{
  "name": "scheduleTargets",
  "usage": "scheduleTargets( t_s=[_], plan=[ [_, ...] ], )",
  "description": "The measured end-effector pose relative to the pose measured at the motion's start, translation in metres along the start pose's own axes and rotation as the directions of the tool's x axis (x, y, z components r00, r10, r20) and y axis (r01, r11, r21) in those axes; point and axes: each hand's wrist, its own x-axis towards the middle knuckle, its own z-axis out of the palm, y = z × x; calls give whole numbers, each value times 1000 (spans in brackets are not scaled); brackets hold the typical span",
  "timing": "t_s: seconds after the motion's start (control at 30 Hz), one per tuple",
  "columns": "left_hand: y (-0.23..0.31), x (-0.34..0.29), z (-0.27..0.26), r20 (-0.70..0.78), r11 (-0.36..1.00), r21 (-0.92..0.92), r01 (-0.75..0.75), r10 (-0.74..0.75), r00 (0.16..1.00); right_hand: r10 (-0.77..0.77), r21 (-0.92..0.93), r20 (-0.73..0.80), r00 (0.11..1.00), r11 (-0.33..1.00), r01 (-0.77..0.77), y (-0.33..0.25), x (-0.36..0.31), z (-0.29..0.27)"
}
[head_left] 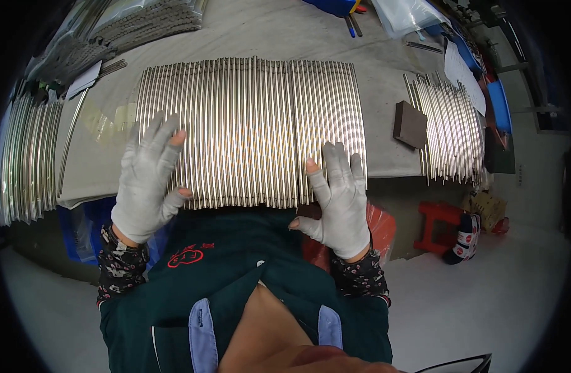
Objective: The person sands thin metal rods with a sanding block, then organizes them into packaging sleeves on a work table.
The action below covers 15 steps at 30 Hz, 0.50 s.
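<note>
A wide single layer of thin silvery metal rods (236, 133) lies side by side, the near ends at the table's front edge. My left hand (145, 180), in a white glove with bare thumb and forefinger tips, rests with fingers spread along the layer's left side. Over the right part of the rods lie the stretched fingers of my gloved right hand (341, 202). A dark brown block (309, 211) sits in the crook between its thumb and forefinger, against the rods' near ends; the hand hides part of it.
Another brown block (410, 125) leans by a bundle of loose rods (450, 130) at the right. Rods in clear plastic (27, 158) lie far left. Bundled packs (142, 28) fill the back left. A blue bin (329, 6) and pens (352, 26) are at the back; a red stool (438, 227) stands below right.
</note>
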Motion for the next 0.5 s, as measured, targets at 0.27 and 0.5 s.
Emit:
scheduleTargets(
  t_s=[0.27,0.5],
  plan=[
    [77,45,22,291,966,-195,-169,222,931,19,-86,61,998,996,-14,-17,20,10],
    [82,50,33,255,968,-182,-171,214,943,11,-147,44,999,989,-5,-12,16,12]
  ],
)
